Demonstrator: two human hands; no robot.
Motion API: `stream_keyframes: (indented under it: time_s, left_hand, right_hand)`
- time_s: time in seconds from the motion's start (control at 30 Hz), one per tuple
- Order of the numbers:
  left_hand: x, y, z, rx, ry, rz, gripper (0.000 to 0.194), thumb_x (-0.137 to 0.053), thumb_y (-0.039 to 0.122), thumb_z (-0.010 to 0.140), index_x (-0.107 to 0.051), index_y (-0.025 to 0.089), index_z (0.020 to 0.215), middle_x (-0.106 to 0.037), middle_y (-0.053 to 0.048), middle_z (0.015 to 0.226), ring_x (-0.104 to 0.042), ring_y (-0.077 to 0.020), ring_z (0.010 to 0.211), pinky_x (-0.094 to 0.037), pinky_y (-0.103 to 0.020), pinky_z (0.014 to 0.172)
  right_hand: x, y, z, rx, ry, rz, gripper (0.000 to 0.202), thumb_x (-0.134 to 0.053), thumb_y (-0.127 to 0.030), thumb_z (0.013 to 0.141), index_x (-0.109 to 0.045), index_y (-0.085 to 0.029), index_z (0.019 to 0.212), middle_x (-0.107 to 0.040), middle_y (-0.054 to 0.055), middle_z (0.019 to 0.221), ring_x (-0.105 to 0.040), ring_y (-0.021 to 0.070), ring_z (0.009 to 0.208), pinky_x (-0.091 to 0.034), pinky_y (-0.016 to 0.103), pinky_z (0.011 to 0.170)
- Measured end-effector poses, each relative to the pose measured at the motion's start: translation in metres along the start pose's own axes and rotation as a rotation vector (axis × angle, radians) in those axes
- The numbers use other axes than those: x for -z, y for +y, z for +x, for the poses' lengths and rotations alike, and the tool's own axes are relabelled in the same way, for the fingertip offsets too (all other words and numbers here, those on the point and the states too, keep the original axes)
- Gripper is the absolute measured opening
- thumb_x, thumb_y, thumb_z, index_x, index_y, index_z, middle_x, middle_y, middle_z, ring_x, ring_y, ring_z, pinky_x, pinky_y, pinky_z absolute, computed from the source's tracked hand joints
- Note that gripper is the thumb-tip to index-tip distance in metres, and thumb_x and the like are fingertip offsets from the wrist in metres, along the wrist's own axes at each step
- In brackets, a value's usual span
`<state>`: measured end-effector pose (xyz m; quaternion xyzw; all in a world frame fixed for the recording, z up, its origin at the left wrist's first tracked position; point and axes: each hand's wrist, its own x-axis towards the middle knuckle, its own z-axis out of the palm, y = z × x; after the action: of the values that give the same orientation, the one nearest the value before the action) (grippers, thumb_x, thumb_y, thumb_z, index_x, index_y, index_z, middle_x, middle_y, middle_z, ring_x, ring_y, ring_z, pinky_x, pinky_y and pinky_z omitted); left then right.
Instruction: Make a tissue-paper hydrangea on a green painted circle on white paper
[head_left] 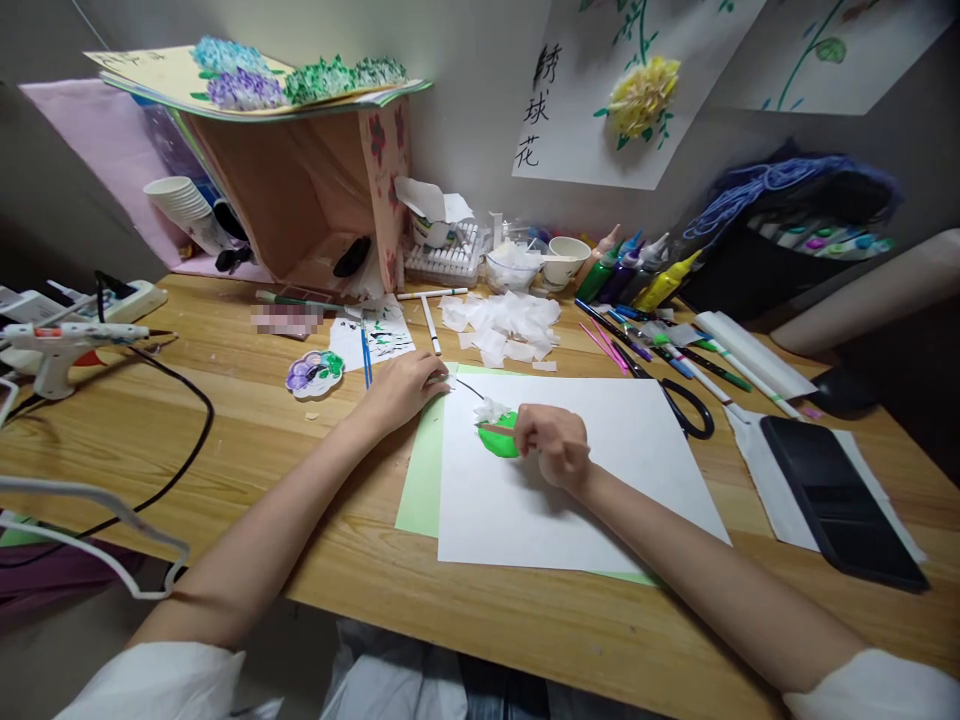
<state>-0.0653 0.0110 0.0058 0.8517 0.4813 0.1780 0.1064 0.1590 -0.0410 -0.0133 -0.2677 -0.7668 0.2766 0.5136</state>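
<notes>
A white sheet of paper (577,520) lies on a light green sheet (416,500) in front of me. On it is a round bright green patch (495,447), with crumpled white tissue pieces (491,410) at its upper edge. My right hand (553,442) is closed around a thin flat wooden stick (495,428), whose tip lies over the green patch. My left hand (409,385) rests at the sheet's upper left corner, fingers curled together by a small white bit; what they grip is hidden. A thin dark line (471,388) runs from there toward the tissue.
Torn white tissue pieces (502,325) are spread behind the paper. A paint palette (315,374) and brushes (366,352) lie left; a glue gun (75,345) with its cable is farther left. Scissors (686,410), pens, paint bottles (600,270) and a black phone (844,500) are right.
</notes>
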Motion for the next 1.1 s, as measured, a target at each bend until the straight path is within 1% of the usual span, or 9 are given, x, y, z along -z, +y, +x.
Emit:
stream_keyframes:
  time_s: [0.1,0.27,0.37,0.53,0.6,0.67,0.77,0.83,1.1]
  left_hand:
    - [0.002,-0.002,-0.001,-0.053,-0.037,0.026,0.012,-0.053,0.022,0.084,-0.063,0.017,0.087,-0.062,-0.007,0.089,-0.057,-0.0197,0.082,-0.040,-0.028,0.069]
    - [0.001,-0.001,-0.002,-0.059,-0.014,0.098,0.019,-0.043,0.019,0.087,-0.061,0.016,0.083,-0.062,-0.008,0.085,-0.057,-0.0193,0.080,-0.041,-0.029,0.070]
    - [0.002,0.002,-0.001,0.053,0.064,-0.086,0.014,-0.046,0.022,0.085,-0.059,0.017,0.085,-0.064,-0.007,0.085,-0.059,-0.0181,0.080,-0.044,-0.029,0.071]
    - [0.005,0.011,0.003,0.301,0.143,-0.654,0.015,-0.054,0.031,0.080,-0.057,0.015,0.080,-0.063,-0.004,0.079,-0.059,-0.0137,0.073,-0.047,-0.025,0.068]
    - [0.009,0.015,0.003,0.334,0.058,-0.845,0.018,-0.057,0.033,0.077,-0.057,0.014,0.079,-0.063,-0.003,0.077,-0.059,-0.0119,0.069,-0.047,-0.024,0.065]
    - [0.013,0.019,0.001,0.320,-0.113,-0.958,0.020,-0.061,0.034,0.075,-0.060,0.014,0.077,-0.063,-0.002,0.074,-0.057,-0.0108,0.066,-0.045,-0.023,0.063]
    - [0.014,0.025,-0.002,0.242,-0.373,-0.963,0.020,-0.063,0.034,0.074,-0.063,0.013,0.077,-0.064,-0.003,0.072,-0.057,-0.0110,0.065,-0.044,-0.023,0.063]
    - [0.010,0.028,-0.004,0.190,-0.430,-0.881,0.019,-0.062,0.032,0.075,-0.064,0.014,0.078,-0.065,-0.003,0.072,-0.057,-0.0112,0.065,-0.044,-0.023,0.062]
    - [-0.010,0.032,-0.007,0.074,-0.191,-0.507,0.018,-0.054,0.031,0.079,-0.065,0.017,0.078,-0.065,-0.002,0.074,-0.054,-0.0127,0.065,-0.040,-0.024,0.058]
  right_hand:
    - [-0.003,-0.003,0.000,0.368,-0.177,-0.252,0.042,-0.023,-0.028,0.095,-0.047,-0.021,0.062,-0.048,0.000,0.048,-0.041,0.0123,0.044,-0.032,0.026,0.046]
    - [-0.002,-0.002,0.004,0.488,-0.214,-0.508,0.044,-0.021,-0.026,0.095,-0.046,-0.022,0.058,-0.044,-0.001,0.045,-0.038,0.0130,0.043,-0.028,0.027,0.046]
    - [0.001,0.000,0.003,0.453,-0.177,-0.507,0.043,-0.023,-0.024,0.094,-0.046,-0.022,0.058,-0.045,0.000,0.045,-0.038,0.0134,0.043,-0.028,0.027,0.046]
    - [0.003,0.000,0.001,0.336,-0.100,-0.390,0.038,-0.025,-0.022,0.094,-0.046,-0.021,0.063,-0.046,0.000,0.047,-0.041,0.0125,0.042,-0.030,0.026,0.045]
    - [0.003,-0.001,0.000,0.252,-0.067,-0.343,0.038,-0.024,-0.023,0.094,-0.046,-0.021,0.062,-0.046,-0.001,0.047,-0.042,0.0118,0.041,-0.032,0.025,0.045]
    - [0.003,-0.001,-0.001,0.141,-0.024,-0.301,0.040,-0.024,-0.024,0.094,-0.045,-0.021,0.060,-0.047,-0.001,0.047,-0.043,0.0115,0.042,-0.034,0.025,0.046]
    - [0.003,-0.002,-0.001,-0.014,0.034,-0.258,0.042,-0.024,-0.026,0.095,-0.045,-0.021,0.058,-0.048,-0.001,0.048,-0.043,0.0110,0.043,-0.036,0.025,0.047]
    - [0.003,-0.003,-0.002,-0.070,0.057,-0.230,0.043,-0.025,-0.026,0.095,-0.045,-0.021,0.057,-0.048,-0.002,0.046,-0.042,0.0106,0.042,-0.035,0.025,0.047]
    - [0.003,-0.001,-0.009,-0.058,0.184,-0.105,0.045,-0.025,-0.033,0.094,-0.046,-0.022,0.056,-0.046,-0.001,0.044,-0.041,0.0120,0.041,-0.033,0.026,0.043]
